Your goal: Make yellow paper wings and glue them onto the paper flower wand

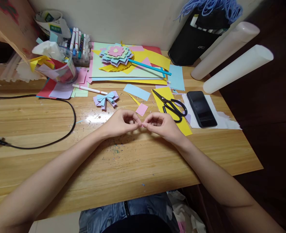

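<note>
My left hand (123, 123) and my right hand (162, 125) meet at their fingertips above the desk, each thumb pressed against a finger. Whatever lies in the two pinches is too small and covered to name. Just beyond the fingertips lie a pink paper square (142, 109) and a light blue paper strip (137, 92). Beside my right hand, black-handled scissors (168, 103) rest on a yellow paper sheet (185, 128). A blue and purple paper bow (106, 100) sits past my left hand. Farther back lies a layered paper flower (116, 55) with a blue stem (150, 67).
A phone (202, 109) lies on white paper at the right. Two white rolls (237, 69) and a black marker bag (196, 38) stand behind it. Back left are a scrap-filled cup (68, 69) and several markers (78, 42). A black cable (74, 119) curves across the left.
</note>
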### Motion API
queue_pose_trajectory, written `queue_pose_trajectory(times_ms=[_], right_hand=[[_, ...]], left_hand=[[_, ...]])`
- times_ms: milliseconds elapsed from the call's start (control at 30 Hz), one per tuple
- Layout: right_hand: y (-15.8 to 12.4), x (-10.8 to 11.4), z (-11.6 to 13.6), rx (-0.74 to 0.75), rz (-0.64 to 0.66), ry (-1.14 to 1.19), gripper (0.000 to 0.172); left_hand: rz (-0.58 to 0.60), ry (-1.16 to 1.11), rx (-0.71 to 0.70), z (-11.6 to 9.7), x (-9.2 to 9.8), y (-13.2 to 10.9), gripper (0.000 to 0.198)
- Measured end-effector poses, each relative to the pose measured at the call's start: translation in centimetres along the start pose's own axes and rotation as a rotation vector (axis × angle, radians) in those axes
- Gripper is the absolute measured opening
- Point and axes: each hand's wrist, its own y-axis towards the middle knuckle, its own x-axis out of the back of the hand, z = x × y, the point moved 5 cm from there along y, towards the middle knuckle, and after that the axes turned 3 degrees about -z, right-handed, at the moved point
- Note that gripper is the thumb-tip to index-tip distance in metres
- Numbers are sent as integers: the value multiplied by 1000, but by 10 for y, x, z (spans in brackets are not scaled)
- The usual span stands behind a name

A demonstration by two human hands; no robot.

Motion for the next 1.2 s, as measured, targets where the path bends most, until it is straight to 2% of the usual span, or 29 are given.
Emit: queue_pose_trajectory(times_ms=[300, 567, 800, 967, 1200], right_hand=[[-1, 0, 1, 43, -14, -7, 17], [-2, -4, 0, 37, -29, 13, 16], [-1, 0, 2, 48, -39, -9, 17], [-4, -3, 4, 91, -64, -88, 15], [0, 1, 1, 87, -114, 25, 20]], left_hand=[[-36, -28, -13, -5, -2, -1, 5], [-150, -11, -84, -4, -4, -2, 9], [-123, -27, -79, -4, -4, -2, 8], [-173, 23, -123, -4, -5, -5, 12], [-246, 12, -181, -4, -5, -4, 18]])
